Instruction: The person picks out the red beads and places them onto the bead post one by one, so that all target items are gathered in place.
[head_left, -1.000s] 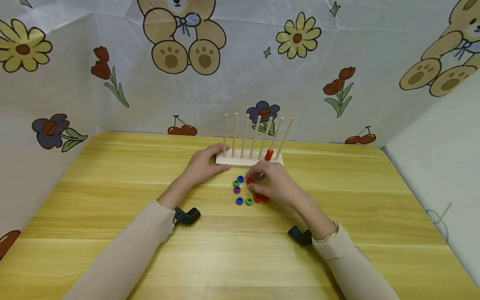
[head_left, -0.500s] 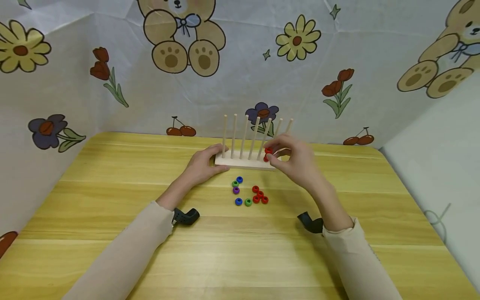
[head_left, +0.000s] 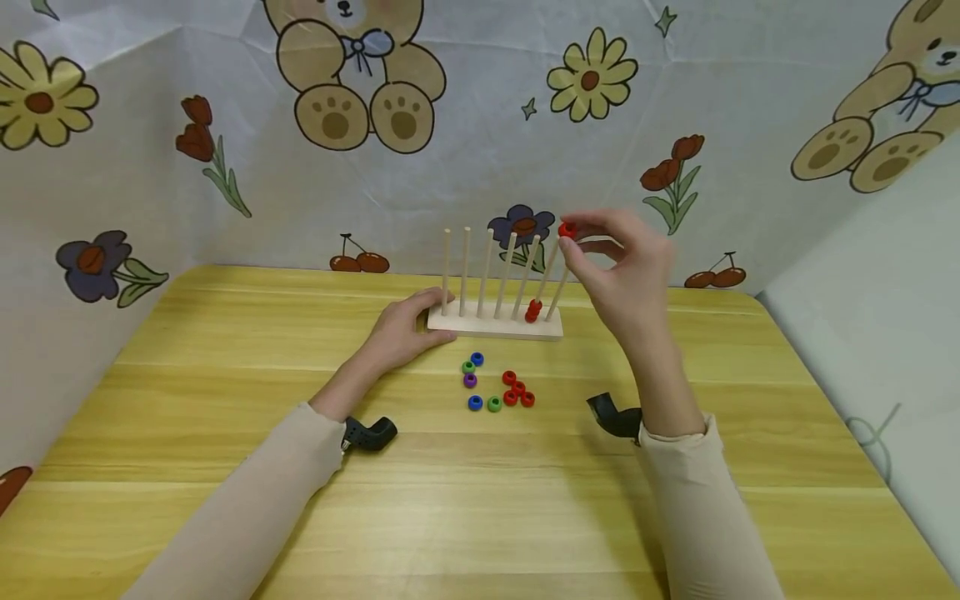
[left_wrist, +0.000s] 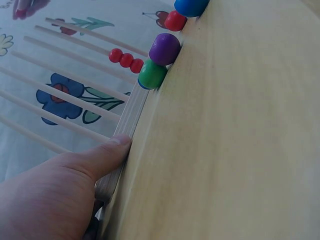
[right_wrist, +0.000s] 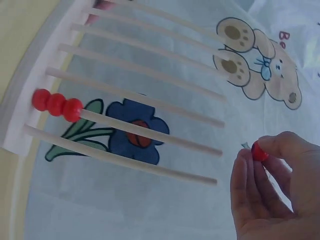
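In the head view my left hand [head_left: 400,333] grips the left end of a pale wooden peg rack [head_left: 487,327]; the left wrist view shows its thumb [left_wrist: 112,150] pressed along the base. My right hand [head_left: 630,271] is raised at the rack's right side, pinching a red bead [head_left: 567,229] between thumb and fingertips. In the right wrist view that bead [right_wrist: 259,151] is just past the pegs' free tips, apart from them. Three red beads [right_wrist: 57,104] are stacked at the bottom of the second peg from the right. The other pegs are bare.
In front of the rack lie loose beads: several red [head_left: 519,388], two blue [head_left: 476,403], two green [head_left: 494,404] and one purple [head_left: 470,381]. Behind the wooden table [head_left: 480,500] hangs a printed cloth [head_left: 247,75]. Black wrist mounts [head_left: 613,415] jut out beside the sleeves.
My right hand has gone from the loose beads up past the rack's right end to peg-top height, now with a red bead pinched. My left hand stays on the rack.
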